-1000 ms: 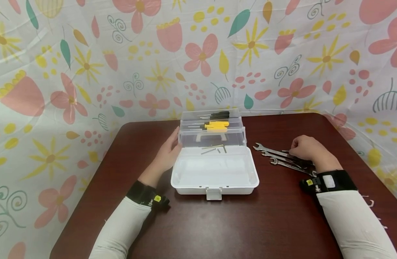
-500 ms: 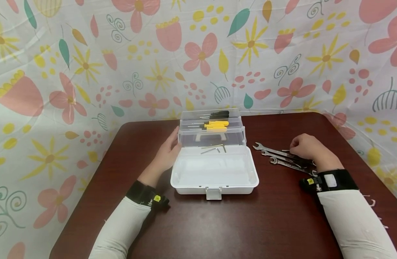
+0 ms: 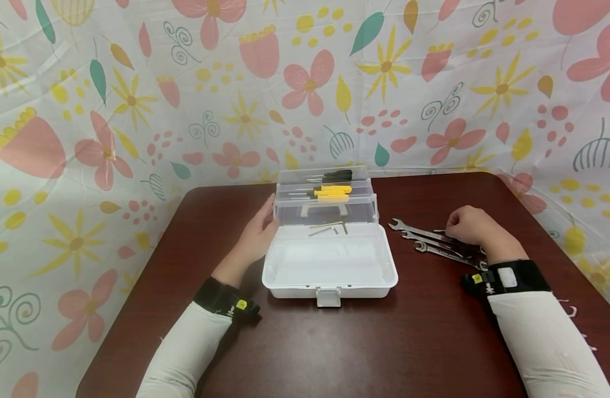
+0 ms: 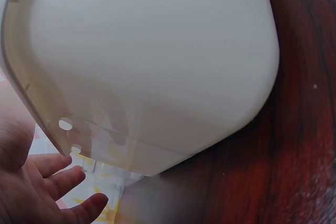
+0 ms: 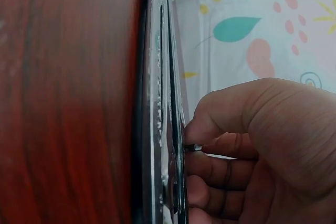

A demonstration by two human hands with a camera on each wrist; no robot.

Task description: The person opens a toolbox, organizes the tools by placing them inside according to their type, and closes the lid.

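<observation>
The left hand (image 3: pixel 255 237) is loosely extended beside the white case (image 3: pixel 295 292); the right hand (image 3: pixel 469 226) pinches a slim metal piece (image 3: pixel 438 231) close by the wrenches (image 3: pixel 429 233) on the surface (image 3: pixel 335 342), right of the case; lifting straight up should avoid dragging them.
</observation>
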